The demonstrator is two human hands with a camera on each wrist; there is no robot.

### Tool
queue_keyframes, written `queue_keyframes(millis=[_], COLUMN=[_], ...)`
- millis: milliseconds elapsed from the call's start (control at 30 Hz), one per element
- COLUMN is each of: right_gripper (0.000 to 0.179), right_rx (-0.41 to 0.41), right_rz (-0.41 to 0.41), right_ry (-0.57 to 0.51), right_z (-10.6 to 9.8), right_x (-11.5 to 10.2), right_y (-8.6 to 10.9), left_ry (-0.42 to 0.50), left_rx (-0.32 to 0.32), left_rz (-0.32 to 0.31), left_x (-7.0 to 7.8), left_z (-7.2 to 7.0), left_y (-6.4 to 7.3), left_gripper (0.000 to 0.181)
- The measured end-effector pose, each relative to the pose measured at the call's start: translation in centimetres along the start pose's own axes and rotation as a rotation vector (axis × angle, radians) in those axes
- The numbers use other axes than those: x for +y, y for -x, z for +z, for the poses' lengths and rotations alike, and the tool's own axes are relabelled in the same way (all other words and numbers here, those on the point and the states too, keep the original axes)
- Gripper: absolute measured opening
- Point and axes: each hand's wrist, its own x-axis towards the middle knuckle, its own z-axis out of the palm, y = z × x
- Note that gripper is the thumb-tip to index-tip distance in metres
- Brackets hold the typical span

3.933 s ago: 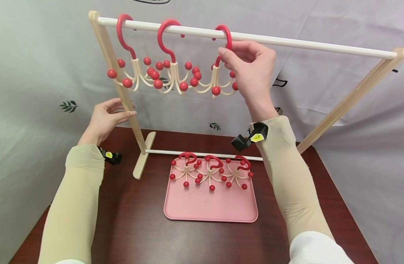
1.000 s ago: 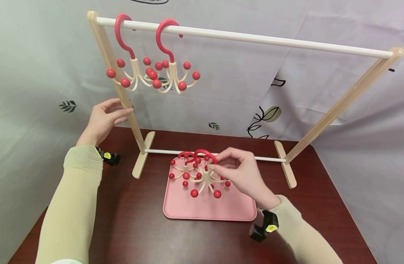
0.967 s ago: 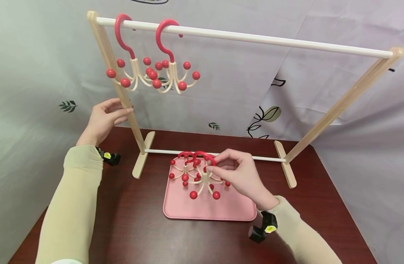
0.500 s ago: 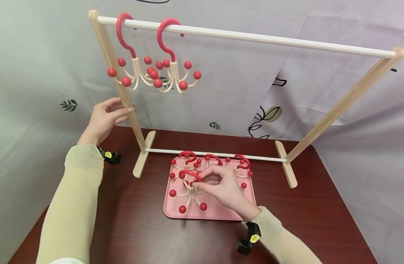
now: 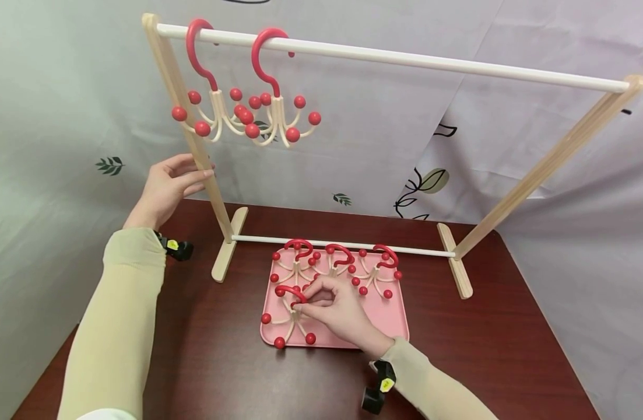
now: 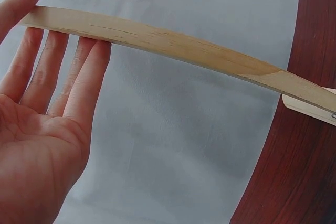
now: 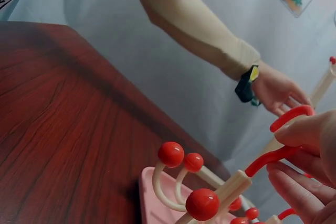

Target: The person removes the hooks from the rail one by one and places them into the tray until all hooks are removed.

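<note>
My right hand (image 5: pixel 339 309) pinches the red hook of a claw hanger (image 5: pixel 294 315) with cream arms and red ball tips, at the front left of the pink tray (image 5: pixel 389 326). In the right wrist view the red hook (image 7: pixel 273 160) runs between thumb and fingers. Behind it on the tray lie several matching hangers, such as the one at the right (image 5: pixel 375 274); my hand partly hides the middle one. My left hand (image 5: pixel 166 186) holds the rack's left wooden post (image 5: pixel 211 189), thumb in front and fingers behind. In the left wrist view, fingers and thumb meet the post (image 6: pixel 157 38) from opposite sides.
Two hangers, a left one (image 5: pixel 218 111) and a right one (image 5: pixel 277 111), hang at the left of the white top rail (image 5: pixel 405 57). A lower white bar (image 5: pixel 426 252) runs behind the tray. The right post (image 5: pixel 552 157) stands on a wooden foot (image 5: pixel 454 262) on the dark red table (image 5: pixel 211 350).
The third hanger, on the top rail in the oldest frame, has come down in my right hand, moving left and forward over the tray to its front left. My left hand stays on the post.
</note>
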Motion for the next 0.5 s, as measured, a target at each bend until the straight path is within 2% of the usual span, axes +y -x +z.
queue_keyframes(millis=[300, 500], right_gripper=[0.018, 0.018], right_rx=[0.013, 0.019], right_rz=[0.057, 0.077], right_ry=[0.030, -0.014], right_z=[0.38, 0.31], right_x=[0.95, 1.14], right_y=[-0.28, -0.44], left_ry=[0.015, 0.027], left_rx=[-0.003, -0.005], left_rz=[0.004, 0.002], left_x=[0.08, 0.00], left_z=[0.03, -0.05], left_y=[0.05, -0.04], left_gripper=[0.044, 0.043])
